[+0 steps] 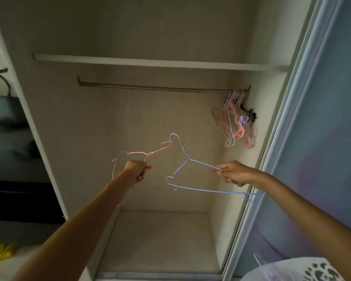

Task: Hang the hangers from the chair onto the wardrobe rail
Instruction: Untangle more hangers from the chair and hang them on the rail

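Both my hands are raised inside the open wardrobe, below the metal rail [150,87]. My left hand [137,170] grips a thin pink wire hanger [138,153], which is blurred and tilted, its hook pointing right. My right hand [234,173] pinches the sloping arm of a blue wire hanger [183,159], whose hook points up and sits close to the pink hanger's hook. Whether the two hooks touch is unclear. Several pink and white hangers [232,118] hang bunched at the rail's right end.
A white shelf [150,62] runs above the rail. The sliding door [312,138] stands at the right. A white patterned chair back [304,269] with a clear hanger [261,266] shows at bottom right. Dark shelves fill the left compartment [12,138].
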Demonstrator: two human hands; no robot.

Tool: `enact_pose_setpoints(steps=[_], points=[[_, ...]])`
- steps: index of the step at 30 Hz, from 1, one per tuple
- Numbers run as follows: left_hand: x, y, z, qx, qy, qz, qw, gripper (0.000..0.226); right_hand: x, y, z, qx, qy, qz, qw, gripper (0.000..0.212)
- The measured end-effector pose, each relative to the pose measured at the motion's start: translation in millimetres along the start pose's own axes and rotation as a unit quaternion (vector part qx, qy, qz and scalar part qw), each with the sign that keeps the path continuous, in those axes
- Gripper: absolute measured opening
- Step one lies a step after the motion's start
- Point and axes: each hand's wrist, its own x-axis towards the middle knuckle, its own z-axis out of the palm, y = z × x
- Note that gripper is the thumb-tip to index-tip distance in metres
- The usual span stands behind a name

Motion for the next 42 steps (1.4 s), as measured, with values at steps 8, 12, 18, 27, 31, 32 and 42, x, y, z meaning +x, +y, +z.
enact_pose_setpoints(steps=[8, 12, 18, 27, 31, 32, 42], points=[[62, 35, 39, 0.051, -0.091, 0.013, 0.995, 0.027, 65, -23, -47, 0.059, 0.087, 0.023, 0.994, 0.032], [88, 58, 63, -0.041, -0.098, 0.017, 0.994, 0.024, 104, -27, -69, 0.054, 0.127, 0.030, 0.990, 0.033], [114, 99, 86, -0.117, -0.133, 0.033, 0.984, 0.023, 156, -36, -92, 0.081, 0.222, 0.024, 0.971, 0.028], [173, 145, 77, -0.291, -0.198, -0.040, 0.935, 0.030, 219, -33, -113, -0.074, 0.310, 0.027, 0.947, 0.028], [186, 153, 77, -0.269, -0.253, -0.060, 0.927, 0.029, 231, -39, -113, -0.157, 0.334, 0.016, 0.929, 0.030], [188, 154, 79, -0.254, -0.262, -0.059, 0.929, 0.028, 233, -40, -110, -0.171, 0.335, 0.015, 0.926, 0.032], [223, 154, 62, -0.025, -0.165, 0.033, 0.985, 0.022, 243, -12, -89, -0.121, 0.290, 0.038, 0.948, 0.027]])
